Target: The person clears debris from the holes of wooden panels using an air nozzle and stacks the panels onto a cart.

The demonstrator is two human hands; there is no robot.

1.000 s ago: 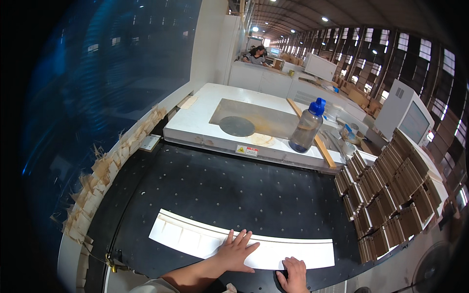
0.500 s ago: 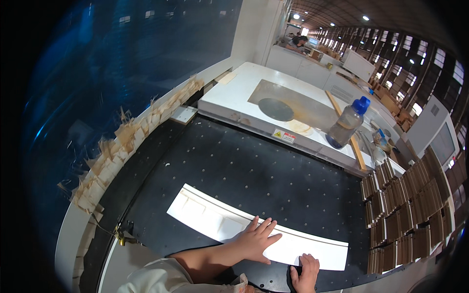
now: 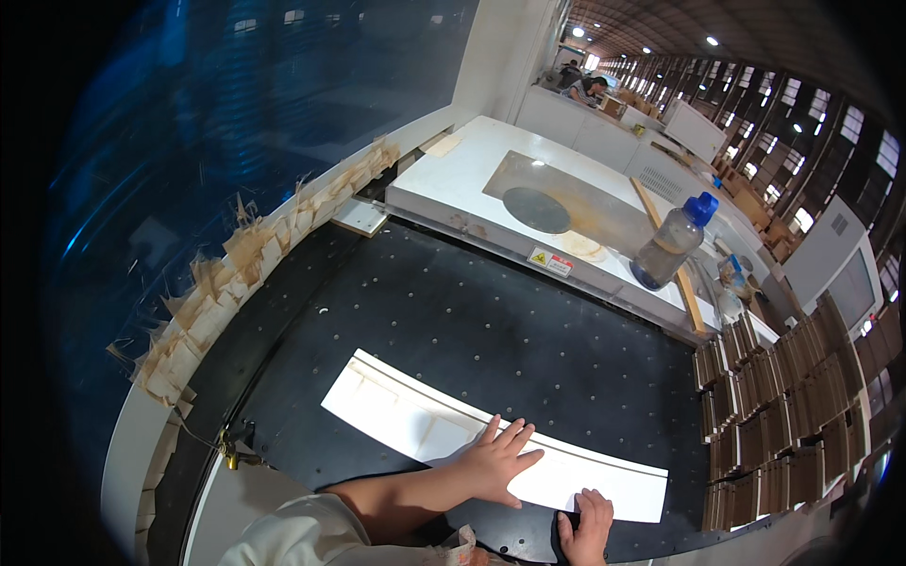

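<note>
- The left hand (image 3: 495, 462) lies palm down, fingers spread, flat on the white curved panel (image 3: 566, 479), grasping nothing.
- The right hand (image 3: 587, 530) has its fingers bent over the panel's near edge, thumb apart; I cannot tell whether it grips.
- The panel lies beneath the left hand, reaching out to both sides, on the black table (image 3: 453, 302).

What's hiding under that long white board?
The black table with small dots shows beside the white board, which seems to lie on it. The part straight underneath is covered, so I can't tell what's there. The left hand rests on top.
</note>
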